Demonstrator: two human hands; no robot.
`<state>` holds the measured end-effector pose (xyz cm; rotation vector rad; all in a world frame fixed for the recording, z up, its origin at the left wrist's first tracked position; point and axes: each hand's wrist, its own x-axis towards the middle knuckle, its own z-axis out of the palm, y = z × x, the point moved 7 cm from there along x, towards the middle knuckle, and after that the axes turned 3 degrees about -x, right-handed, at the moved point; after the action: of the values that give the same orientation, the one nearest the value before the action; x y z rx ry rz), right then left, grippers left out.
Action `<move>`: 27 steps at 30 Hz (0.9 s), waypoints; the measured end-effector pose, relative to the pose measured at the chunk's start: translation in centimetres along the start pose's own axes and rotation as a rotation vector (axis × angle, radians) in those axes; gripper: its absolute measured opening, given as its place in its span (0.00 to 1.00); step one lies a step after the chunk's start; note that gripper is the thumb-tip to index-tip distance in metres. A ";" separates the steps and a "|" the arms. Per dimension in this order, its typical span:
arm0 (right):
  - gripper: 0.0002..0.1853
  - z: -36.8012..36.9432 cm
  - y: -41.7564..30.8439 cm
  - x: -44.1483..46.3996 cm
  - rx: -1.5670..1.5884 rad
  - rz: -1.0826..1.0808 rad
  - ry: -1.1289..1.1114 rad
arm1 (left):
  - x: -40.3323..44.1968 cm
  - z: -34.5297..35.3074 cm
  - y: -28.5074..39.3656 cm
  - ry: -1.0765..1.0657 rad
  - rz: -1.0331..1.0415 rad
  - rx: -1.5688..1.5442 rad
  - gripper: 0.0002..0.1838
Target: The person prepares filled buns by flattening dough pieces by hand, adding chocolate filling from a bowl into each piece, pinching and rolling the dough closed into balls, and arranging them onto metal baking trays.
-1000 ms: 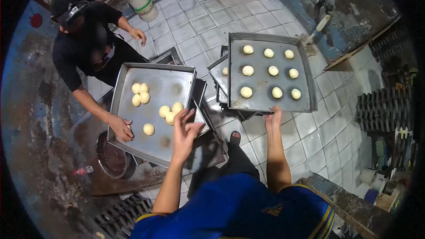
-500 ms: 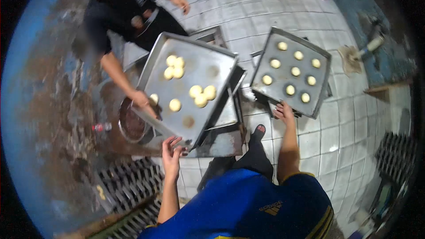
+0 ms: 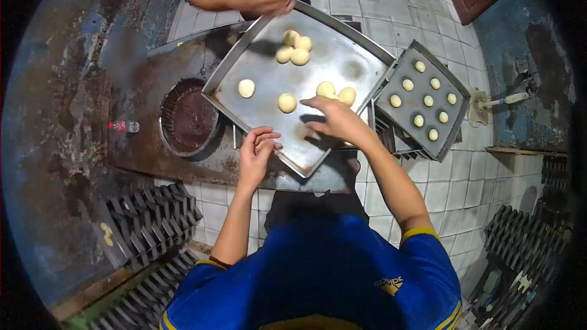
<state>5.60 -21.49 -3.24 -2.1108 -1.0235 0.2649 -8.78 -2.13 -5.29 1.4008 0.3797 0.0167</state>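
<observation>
A large metal tray [image 3: 244,110] lies tilted across the table's right part, holding a cluster of dough balls [image 3: 299,56], another group [image 3: 347,96] and two single balls [image 3: 246,88]. My left hand [image 3: 258,153] is at the tray's near left edge, fingers curved and apart, with no ball in it. Over the tray, my right hand [image 3: 333,119] reaches in with fingers spread, between a single ball [image 3: 287,102] and the right group, which it partly hides. A smaller-looking tray [image 3: 400,127] with several spaced dough balls rests on stacked trays at the right.
Across the table, a co-worker's hand [image 3: 269,0] is above the tray's far corner. A round pan [image 3: 189,116] with dark contents and a small bottle [image 3: 124,126] lie left. Dark slatted stacks [image 3: 147,223] stand at lower left and right. A brush [image 3: 504,100] is at far right.
My right hand has left the right tray and moved over the large tray. That large tray now appears further right, closer to the other tray. The co-worker's hand has moved from its left side to its far corner.
</observation>
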 end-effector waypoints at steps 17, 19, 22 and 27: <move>0.17 10.9 1.0 8.6 0.356 0.409 -0.334 | 4.8 -12.1 -3.0 0.007 -0.035 -0.330 0.25; 0.20 10.8 -4.9 6.5 0.693 0.336 -0.122 | 5.0 -10.6 -3.3 0.023 -0.044 -0.293 0.26; 0.19 8.9 -13.3 4.0 0.430 0.301 0.182 | 3.6 -8.3 0.2 -0.014 0.151 -0.059 0.23; 0.18 7.9 -18.5 1.2 0.215 0.315 0.515 | -0.7 -6.9 5.9 -0.032 0.205 -0.088 0.28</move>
<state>-8.22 -9.09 4.66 -1.9850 -0.3455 -0.0231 -10.01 5.38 -0.25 1.3459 0.2050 0.1769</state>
